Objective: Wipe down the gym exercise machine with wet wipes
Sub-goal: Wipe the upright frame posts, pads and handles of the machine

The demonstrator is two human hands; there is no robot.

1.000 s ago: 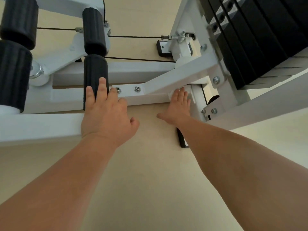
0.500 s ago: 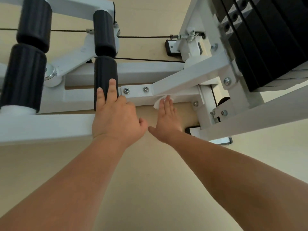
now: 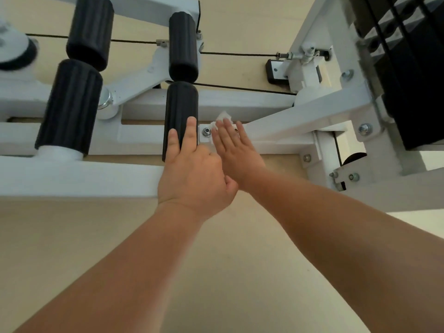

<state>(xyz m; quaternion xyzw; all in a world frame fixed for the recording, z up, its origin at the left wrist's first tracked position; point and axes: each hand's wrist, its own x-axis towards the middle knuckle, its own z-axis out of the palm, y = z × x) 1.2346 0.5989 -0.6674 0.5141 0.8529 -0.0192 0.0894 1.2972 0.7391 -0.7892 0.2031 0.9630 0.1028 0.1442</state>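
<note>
White and limp, the wet wipe (image 3: 223,117) sits bunched under the fingertips of our right hand (image 3: 237,152). That hand lies flat with straight fingers and presses the wipe onto the bolted bracket plate (image 3: 203,140) of the gym exercise machine (image 3: 341,99); only a crumpled corner shows past the fingers. Our left hand (image 3: 192,174) is flat too, its fingers straight, resting on the lower black foam roller (image 3: 180,111) and the white beam (image 3: 72,175) beneath it. The two hands lie close side by side.

We judge the wipe light, soft and likely to fold or snag on the bolt head (image 3: 206,132) (a second nut sits half hidden under the right fingers). A spread palm should hold it better than a pinch. The painted steel frame looks stiff and smooth and should take firm pressure.

Room is tight to the left, where the roller and left hand block the stroke. To the right, the diagonal brace (image 3: 283,120) runs open toward the weight stack (image 3: 413,80). A cable (image 3: 240,87) passes just beyond the far beam.
</note>
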